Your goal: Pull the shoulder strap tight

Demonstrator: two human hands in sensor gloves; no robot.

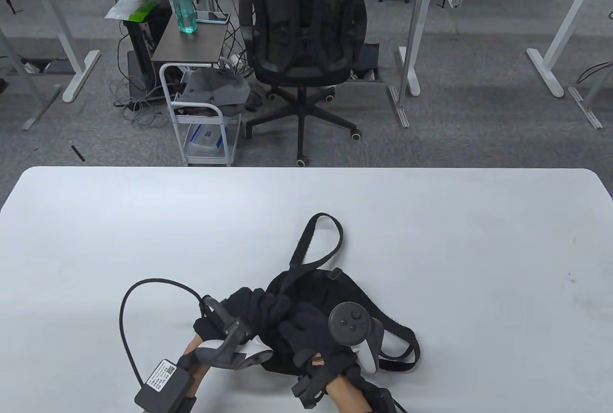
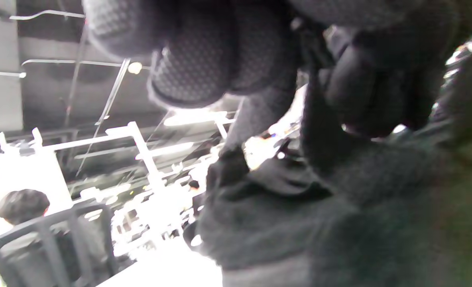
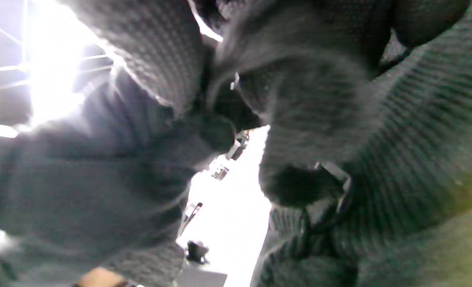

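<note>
A black bag (image 1: 335, 288) lies on the white table (image 1: 143, 221) near its front edge. One shoulder strap (image 1: 335, 233) loops away from it toward the far side. Another strap (image 1: 409, 343) curls at its right. My left hand (image 1: 258, 305) and right hand (image 1: 299, 319) meet over the bag's left part, fingers curled into the black fabric. In the left wrist view my fingers (image 2: 204, 59) close around a dark strap (image 2: 315, 119). In the right wrist view my fingers (image 3: 164, 59) close on fabric beside a small buckle (image 3: 333, 179).
A black cable (image 1: 125, 317) arcs from my left wrist over the table. Beyond the table's far edge stand a black office chair (image 1: 304, 25) and a white cart (image 1: 201, 111), with a green bottle (image 1: 182, 1) on a side stand.
</note>
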